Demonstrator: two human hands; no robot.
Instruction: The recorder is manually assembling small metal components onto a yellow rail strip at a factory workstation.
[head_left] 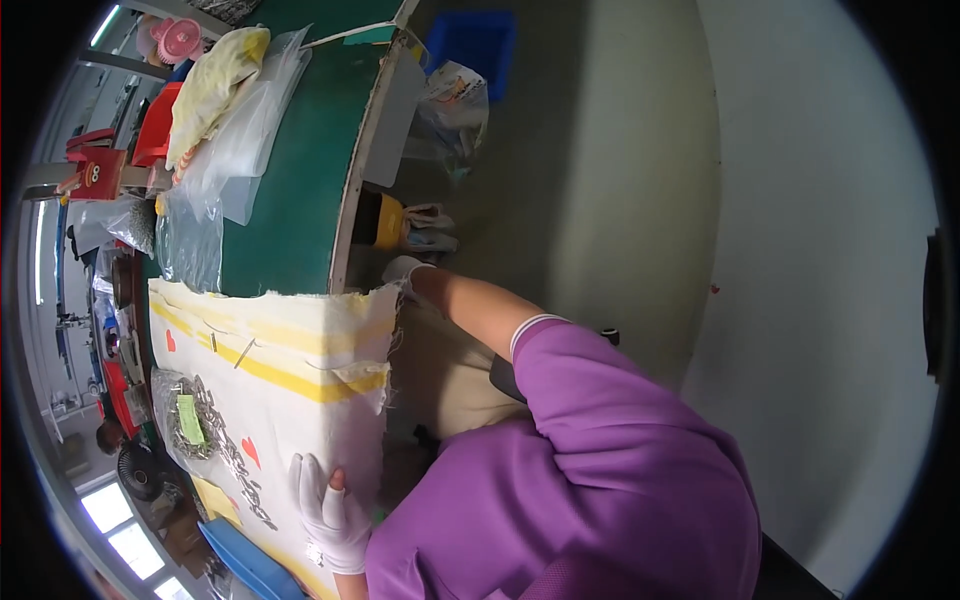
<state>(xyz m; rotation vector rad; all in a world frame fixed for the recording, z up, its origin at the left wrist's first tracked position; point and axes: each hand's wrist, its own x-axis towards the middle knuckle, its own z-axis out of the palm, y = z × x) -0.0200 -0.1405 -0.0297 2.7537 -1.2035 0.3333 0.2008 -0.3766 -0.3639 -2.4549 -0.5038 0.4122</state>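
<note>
My left hand (335, 512), in a white glove with one bare fingertip showing, lies flat on a white cloth (350, 440) with yellow stripes and red hearts. Its fingers are spread and hold nothing. Beside that hand is a scattered row of small metal pieces (235, 465). They trail from a clear plastic bag (180, 415) of metal parts with a green label (190, 420). Two thin metal pieces (245, 352) lie apart near a yellow stripe. My right hand (405, 272), also gloved, is at the cloth's upper corner by the table edge; its fingers are hidden.
The green tabletop (300, 190) holds clear plastic bags (245, 150) and a yellowish cloth bundle (215, 90). Below its edge are a yellow-and-black container (385, 222) and a hanging plastic bag (455, 110). A blue crate (470, 50) stands on the floor. A blue tray (245, 560) sits lower left.
</note>
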